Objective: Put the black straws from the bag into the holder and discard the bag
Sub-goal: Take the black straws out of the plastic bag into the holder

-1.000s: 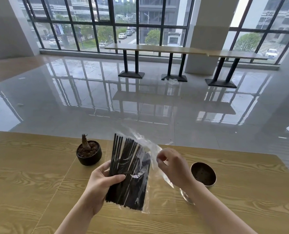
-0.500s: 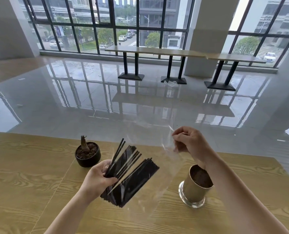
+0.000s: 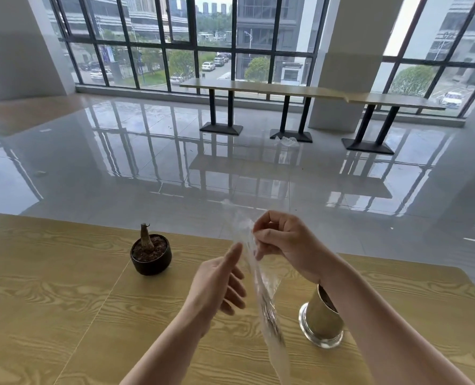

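The right hand point(image 3: 283, 240) pinches the clear bag point(image 3: 264, 295) near its top, and the bag hangs long and crumpled above the table point(image 3: 50, 287). The left hand point(image 3: 216, 284) is open, fingers straight, just beside the bag. The metal holder point(image 3: 323, 318) stands on the table, partly behind the right forearm. Its inside looks dark, and what fills it is unclear. A potted plant point(image 3: 150, 252) sits further left.

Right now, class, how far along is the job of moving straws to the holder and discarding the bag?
Looks done: the bag hangs limp and seems empty; neither hand holds straws. In hand: the right hand pinches the bag's top, the left hand open beside it. Unclear: the forearm crosses the holder at its mouth, so straws inside can't be confirmed. Left: discarding the bag.
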### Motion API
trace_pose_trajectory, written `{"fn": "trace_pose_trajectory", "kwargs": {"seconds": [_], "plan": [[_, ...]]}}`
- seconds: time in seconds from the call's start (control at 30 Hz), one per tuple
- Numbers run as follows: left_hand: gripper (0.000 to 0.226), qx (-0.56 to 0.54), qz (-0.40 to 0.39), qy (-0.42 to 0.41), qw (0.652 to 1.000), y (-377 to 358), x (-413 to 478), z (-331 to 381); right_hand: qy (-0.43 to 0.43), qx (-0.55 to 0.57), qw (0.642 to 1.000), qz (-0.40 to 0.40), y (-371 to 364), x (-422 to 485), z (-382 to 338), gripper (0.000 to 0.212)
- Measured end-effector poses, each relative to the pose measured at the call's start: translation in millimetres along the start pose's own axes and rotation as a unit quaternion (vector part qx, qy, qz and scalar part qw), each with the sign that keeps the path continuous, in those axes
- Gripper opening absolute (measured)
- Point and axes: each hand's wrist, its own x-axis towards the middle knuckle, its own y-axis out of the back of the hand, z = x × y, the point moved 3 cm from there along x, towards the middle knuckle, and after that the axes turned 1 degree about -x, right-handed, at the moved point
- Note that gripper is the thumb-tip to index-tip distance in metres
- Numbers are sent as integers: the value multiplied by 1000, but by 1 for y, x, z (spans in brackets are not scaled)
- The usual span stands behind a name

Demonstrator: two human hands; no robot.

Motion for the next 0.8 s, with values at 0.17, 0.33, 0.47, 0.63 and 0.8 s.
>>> {"fn": "trace_pose_trajectory", "kwargs": {"seconds": [0.17, 0.33, 0.47, 0.63, 0.8], "plan": [[57, -24, -41, 11, 999, -15, 2, 15, 13, -52, 999, 0, 2, -7, 2, 12], [54, -3, -60, -10, 998, -20, 5, 15, 2, -16, 1000, 17, 15, -17, 6, 11], [58, 1, -29, -7, 1000, -27, 8, 15, -5, 57, 998, 41, 17, -20, 10, 19], [45, -129, 2, -13, 992, -28, 7, 11, -23, 94, 993, 66, 18, -25, 17, 24], [7, -106, 81, -25, 991, -12, 4, 1, -7, -18, 988, 155, 41, -32, 6, 23]]}}
